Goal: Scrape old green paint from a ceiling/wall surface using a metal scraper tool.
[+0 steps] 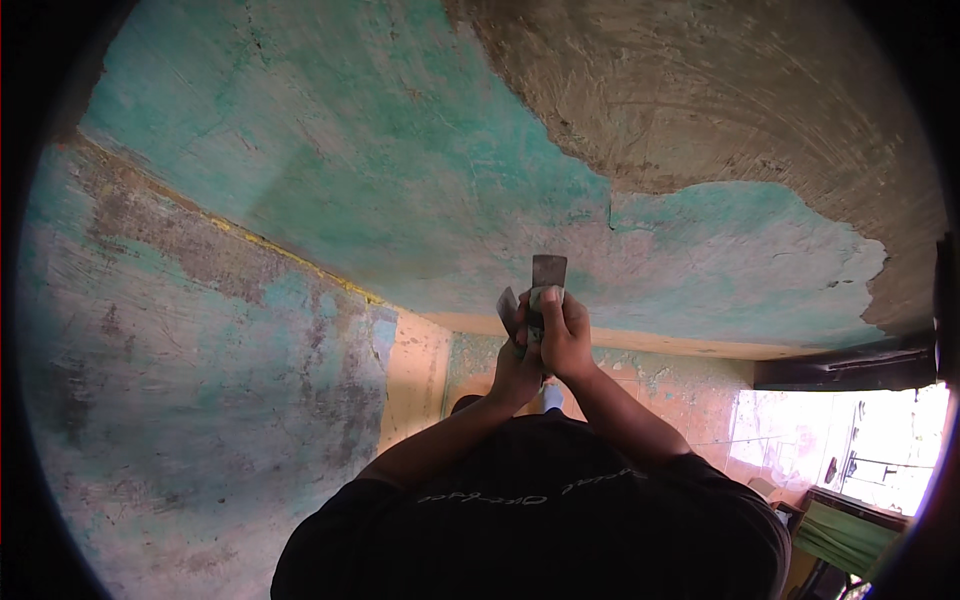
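Both hands are raised close together in front of my chest, in the middle of the view. My right hand point(567, 345) is closed round a scraper point(548, 270), its wide grey blade pointing up and the thumb lying against its base. Just left of and below it, my left hand point(516, 378) is closed round a second flat-bladed tool point(508, 312), which looks like another scraper and tilts up and left. The handles are mostly covered by the fingers. Whether the two tools touch, I cannot tell. Beyond the blades stands a wall point(420, 190) with worn turquoise paint.
Bare brown plaster point(700, 90) with a ragged edge covers the wall's upper right. On the left, another scuffed turquoise wall point(200, 380) meets it along a yellowish corner line point(290, 258). A dark ledge point(850, 368) juts out at right, above a bright opening point(895, 440) and green cloth point(845, 540).
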Action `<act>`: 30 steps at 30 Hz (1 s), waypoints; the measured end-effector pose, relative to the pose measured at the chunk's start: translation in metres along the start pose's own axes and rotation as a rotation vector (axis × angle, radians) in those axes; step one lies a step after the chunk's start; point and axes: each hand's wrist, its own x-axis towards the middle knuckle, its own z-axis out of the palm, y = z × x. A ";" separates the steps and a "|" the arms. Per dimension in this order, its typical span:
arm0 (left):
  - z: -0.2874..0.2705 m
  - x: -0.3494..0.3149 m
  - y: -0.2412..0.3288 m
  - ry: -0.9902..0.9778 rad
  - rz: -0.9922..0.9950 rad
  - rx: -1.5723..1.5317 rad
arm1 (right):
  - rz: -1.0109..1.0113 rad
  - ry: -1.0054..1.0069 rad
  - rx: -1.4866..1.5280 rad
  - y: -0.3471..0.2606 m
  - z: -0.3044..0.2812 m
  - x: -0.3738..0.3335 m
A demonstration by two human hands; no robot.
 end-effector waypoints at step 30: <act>0.008 0.006 0.030 -0.078 -0.123 0.220 | 0.013 0.021 -0.074 -0.023 0.006 0.009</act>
